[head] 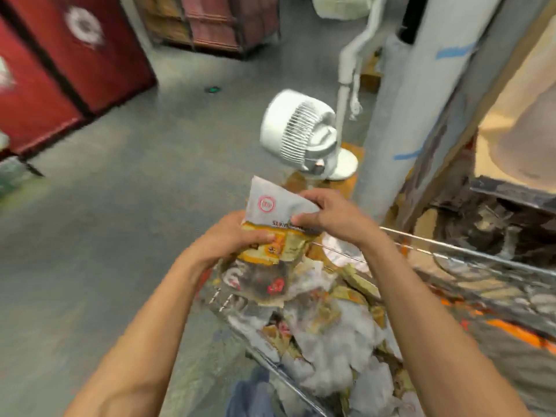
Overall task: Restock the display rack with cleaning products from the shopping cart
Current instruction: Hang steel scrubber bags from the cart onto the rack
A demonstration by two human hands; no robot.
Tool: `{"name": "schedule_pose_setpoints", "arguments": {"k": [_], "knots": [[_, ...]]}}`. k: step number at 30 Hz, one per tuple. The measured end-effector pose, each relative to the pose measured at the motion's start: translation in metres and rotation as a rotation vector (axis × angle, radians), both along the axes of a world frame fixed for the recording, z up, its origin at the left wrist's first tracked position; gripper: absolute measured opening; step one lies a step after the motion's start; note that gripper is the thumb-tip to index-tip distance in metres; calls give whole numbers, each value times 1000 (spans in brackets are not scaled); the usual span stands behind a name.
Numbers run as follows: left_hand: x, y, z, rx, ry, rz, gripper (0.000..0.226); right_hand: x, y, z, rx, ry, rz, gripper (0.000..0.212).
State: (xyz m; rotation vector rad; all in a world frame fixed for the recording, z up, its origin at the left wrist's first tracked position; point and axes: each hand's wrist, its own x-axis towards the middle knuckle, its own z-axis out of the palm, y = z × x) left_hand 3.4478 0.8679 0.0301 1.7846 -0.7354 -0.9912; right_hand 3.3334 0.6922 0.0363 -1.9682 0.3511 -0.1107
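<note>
Both of my hands hold one flat product packet [272, 206], grey-white on top with a red round logo and yellow lower down. My left hand [231, 236] grips its lower left part with the thumb across the yellow band. My right hand [325, 213] pinches its right edge from above. The packet hangs just over the wire shopping cart [469, 254], which is filled with several similar grey and yellow packets [334, 332]. A darker packet [264, 281] lies right under the held one. The whole view is motion-blurred.
A white fan [301, 130] on a stand sits on the grey floor just beyond the cart. A grey pillar [421, 85] rises at right, with shelving [511, 191] beside it. Red cabinets [60, 55] line the far left. Wire racks of goods [210, 22] stand at the back.
</note>
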Motion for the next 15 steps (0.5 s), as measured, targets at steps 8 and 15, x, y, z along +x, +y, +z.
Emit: {"name": "schedule_pose_setpoints", "arguments": {"k": [8, 15], "knots": [[-20, 232, 29, -192, -98, 800, 24, 98, 207, 33, 235, -192, 329, 41], [-96, 416, 43, -373, -144, 1397, 36, 110, 427, 47, 540, -103, 763, 65]]}}
